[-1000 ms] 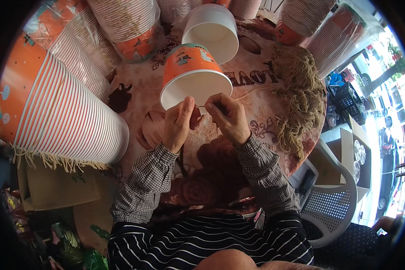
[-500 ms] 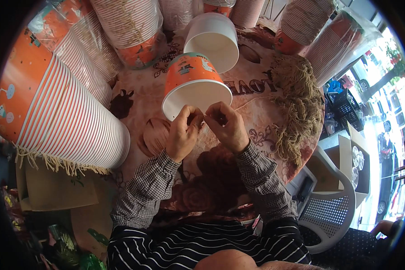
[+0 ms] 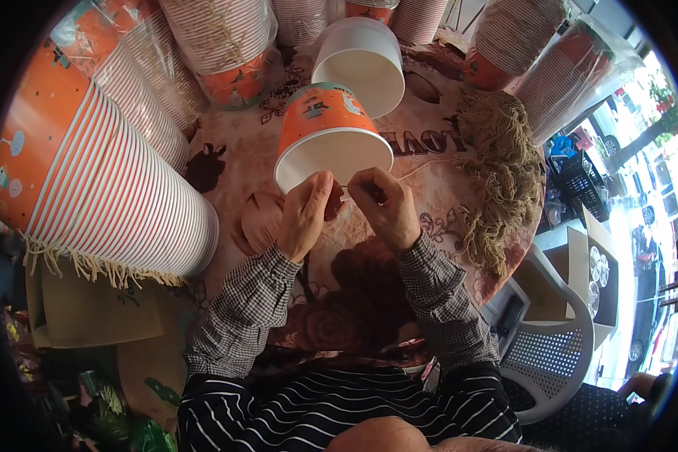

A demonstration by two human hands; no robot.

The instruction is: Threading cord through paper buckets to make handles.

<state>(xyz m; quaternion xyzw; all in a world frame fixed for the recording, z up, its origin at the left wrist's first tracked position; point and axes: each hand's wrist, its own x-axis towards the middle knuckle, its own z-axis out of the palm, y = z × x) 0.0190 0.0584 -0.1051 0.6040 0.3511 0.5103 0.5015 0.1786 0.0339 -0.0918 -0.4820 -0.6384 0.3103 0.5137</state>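
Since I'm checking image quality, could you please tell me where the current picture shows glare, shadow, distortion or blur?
Head view, right: the street is washed out by glare; head view, lower left: the cardboard is dim; head view, corners: blackened by the fisheye; head view, centre: left hand and right hand look fairly sharp.

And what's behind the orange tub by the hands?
A white tub, its hollow inside showing. The orange tub covers its lower-left part and the tablecloth underneath.
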